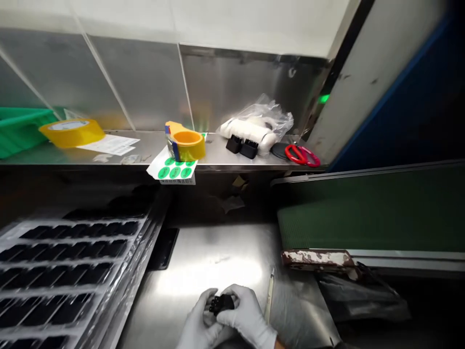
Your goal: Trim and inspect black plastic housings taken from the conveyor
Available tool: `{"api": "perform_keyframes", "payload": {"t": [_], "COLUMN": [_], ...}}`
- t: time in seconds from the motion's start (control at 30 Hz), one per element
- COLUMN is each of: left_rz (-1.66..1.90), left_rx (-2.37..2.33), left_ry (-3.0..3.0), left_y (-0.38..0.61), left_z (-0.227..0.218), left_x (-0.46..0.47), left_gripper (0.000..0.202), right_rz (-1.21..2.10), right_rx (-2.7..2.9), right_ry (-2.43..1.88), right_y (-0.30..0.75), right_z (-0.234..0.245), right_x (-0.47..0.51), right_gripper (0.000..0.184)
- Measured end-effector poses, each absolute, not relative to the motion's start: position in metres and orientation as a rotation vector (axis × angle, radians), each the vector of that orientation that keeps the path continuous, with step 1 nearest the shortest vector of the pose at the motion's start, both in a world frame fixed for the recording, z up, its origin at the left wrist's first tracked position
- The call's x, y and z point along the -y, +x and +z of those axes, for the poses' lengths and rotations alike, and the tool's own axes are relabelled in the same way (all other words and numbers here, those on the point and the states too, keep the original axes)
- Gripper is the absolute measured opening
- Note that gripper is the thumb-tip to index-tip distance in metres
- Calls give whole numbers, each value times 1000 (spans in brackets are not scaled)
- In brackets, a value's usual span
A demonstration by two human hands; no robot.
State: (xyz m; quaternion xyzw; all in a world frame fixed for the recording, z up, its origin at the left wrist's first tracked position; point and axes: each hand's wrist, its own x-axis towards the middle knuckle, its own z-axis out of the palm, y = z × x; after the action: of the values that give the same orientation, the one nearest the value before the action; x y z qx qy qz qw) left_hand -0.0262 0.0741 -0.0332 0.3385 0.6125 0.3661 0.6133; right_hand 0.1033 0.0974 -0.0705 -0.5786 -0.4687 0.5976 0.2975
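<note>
Both my hands wear white gloves and meet at the bottom middle of the view, over a metal table (218,261). Between them is a small black connector-like part (222,304) with knobs along its left end. My right hand (243,310) grips its right end between thumb and fingers. My left hand (201,317) is closed about the left side, its fingers partly hidden behind the part. Just right of my right hand lies a slim pale pen-like tool (270,294) with a pointed metal tip.
Trays of black parts (54,276) stand at left beside a dark phone-like slab (164,248). A shelf (145,138) holds yellow tape (72,133), a tape dispenser (185,143), two black parts (241,146) and red-handled scissors (303,156). A green conveyor belt (370,208) runs at right.
</note>
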Motion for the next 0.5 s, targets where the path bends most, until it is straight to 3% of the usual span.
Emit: {"api": "perform_keyframes", "payload": {"t": [0.2, 0.33, 0.5], "left_rz": [889, 948, 988], "left_rx": [-1334, -1292, -1287], "left_ry": [838, 723, 767], "left_y": [-4, 8, 7], "left_z": [-5, 19, 37], "left_x": [-88, -99, -107], "left_gripper": [34, 37, 36], "right_rz": [1608, 1623, 1674], "right_rx": [1372, 1371, 1153], "right_ry": [-1398, -1297, -1215], "right_y": [139, 153, 154], "right_z": [2, 18, 39], "right_x": [-112, -119, -119], "right_gripper": [35, 44, 41]}}
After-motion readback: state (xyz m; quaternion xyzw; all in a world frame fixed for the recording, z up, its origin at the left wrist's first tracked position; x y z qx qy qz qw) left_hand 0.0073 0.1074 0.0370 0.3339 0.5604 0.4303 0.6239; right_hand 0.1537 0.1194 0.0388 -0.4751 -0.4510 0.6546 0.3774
